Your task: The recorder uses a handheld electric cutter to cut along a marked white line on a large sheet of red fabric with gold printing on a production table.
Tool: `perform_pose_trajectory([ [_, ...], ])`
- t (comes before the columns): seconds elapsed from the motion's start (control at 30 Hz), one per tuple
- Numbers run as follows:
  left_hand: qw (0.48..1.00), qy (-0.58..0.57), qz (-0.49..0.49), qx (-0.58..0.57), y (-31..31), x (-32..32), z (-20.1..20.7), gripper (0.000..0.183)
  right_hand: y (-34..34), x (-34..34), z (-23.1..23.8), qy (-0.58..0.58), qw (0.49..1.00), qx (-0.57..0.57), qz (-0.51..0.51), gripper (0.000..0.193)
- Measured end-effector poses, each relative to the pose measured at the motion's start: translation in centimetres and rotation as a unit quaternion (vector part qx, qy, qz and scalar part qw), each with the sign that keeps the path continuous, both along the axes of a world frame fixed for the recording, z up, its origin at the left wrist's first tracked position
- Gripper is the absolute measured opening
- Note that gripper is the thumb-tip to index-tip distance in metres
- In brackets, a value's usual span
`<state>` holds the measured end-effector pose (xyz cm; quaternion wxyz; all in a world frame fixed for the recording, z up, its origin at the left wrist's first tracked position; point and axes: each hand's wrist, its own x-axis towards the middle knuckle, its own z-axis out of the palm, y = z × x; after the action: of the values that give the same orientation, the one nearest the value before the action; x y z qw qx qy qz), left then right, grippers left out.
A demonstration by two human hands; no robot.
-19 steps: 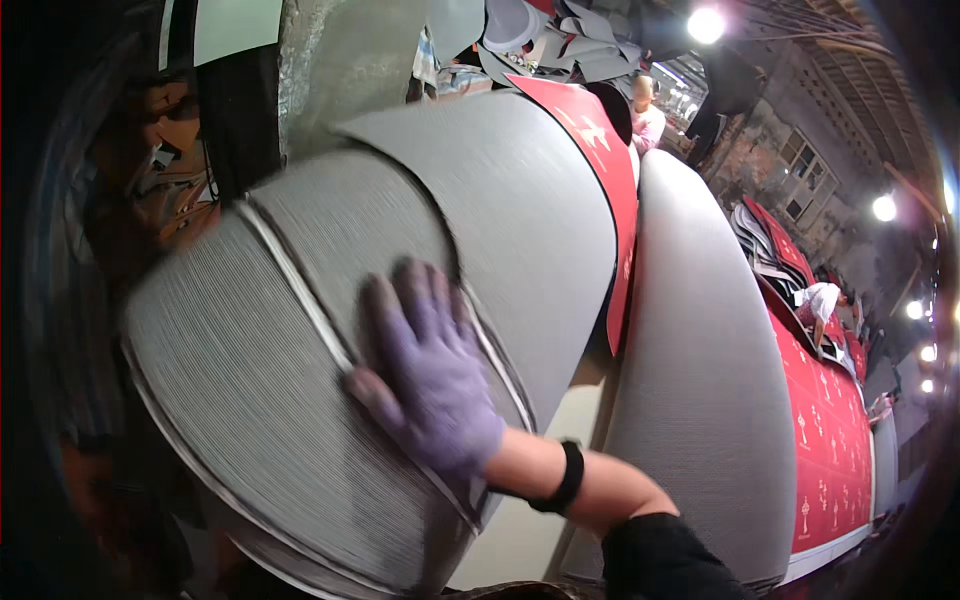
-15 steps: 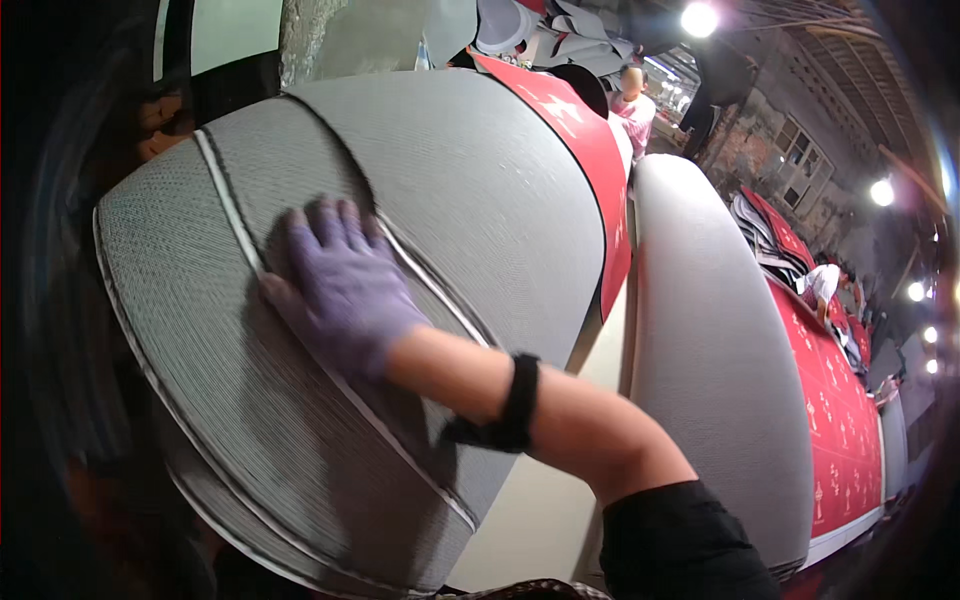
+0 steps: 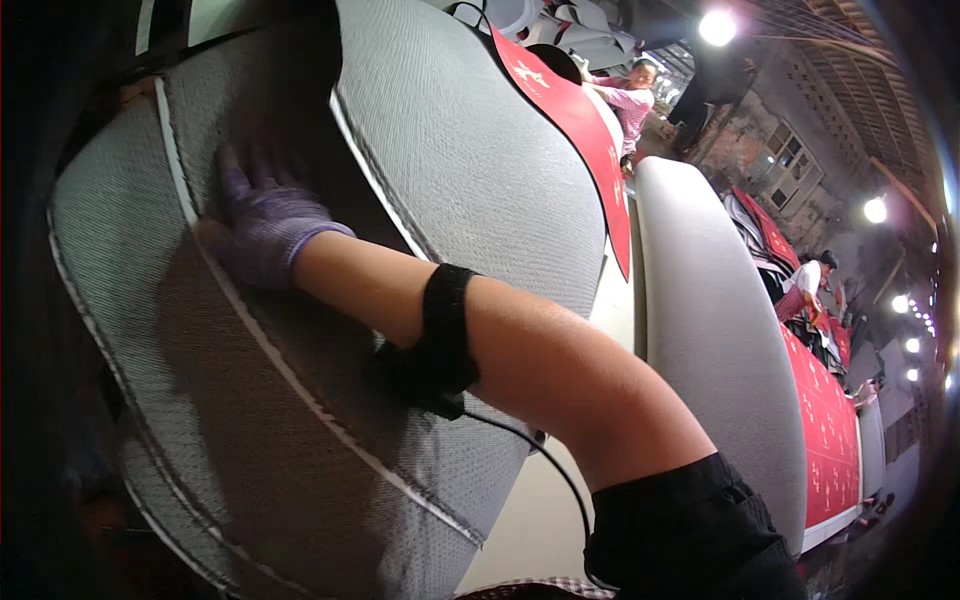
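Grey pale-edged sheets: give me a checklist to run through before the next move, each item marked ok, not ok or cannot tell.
1. Right hand gloved: ok, purple glove on.
2. Fingertips touching the grey sheets: cannot tell, blurred and in shadow.
3. Left hand in sight: not ok, out of view.
4. Pale edges of the sheets lined up: not ok, they lie staggered.
5. Black cable clear of the fingers: ok, it runs from the wrist strap back toward the black sleeve.
6. Co-worker in pink apart from the right hand: ok, beyond the sheets' far end.
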<state>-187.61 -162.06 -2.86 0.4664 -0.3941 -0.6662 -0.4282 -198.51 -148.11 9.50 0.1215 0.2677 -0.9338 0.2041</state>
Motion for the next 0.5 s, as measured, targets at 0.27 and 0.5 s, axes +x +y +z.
perform_pose_trajectory([
  [0.27,0.986,-0.059,0.085,-0.13,0.1,8.4,6.5,0.045,3.3,3.1,-0.4,-0.07,0.993,0.09,-0.034,0.082],
  [0.5,0.915,-0.156,0.274,-0.253,2.8,13.0,6.3,0.038,6.5,3.3,1.3,0.026,0.997,0.066,0.005,0.075],
])
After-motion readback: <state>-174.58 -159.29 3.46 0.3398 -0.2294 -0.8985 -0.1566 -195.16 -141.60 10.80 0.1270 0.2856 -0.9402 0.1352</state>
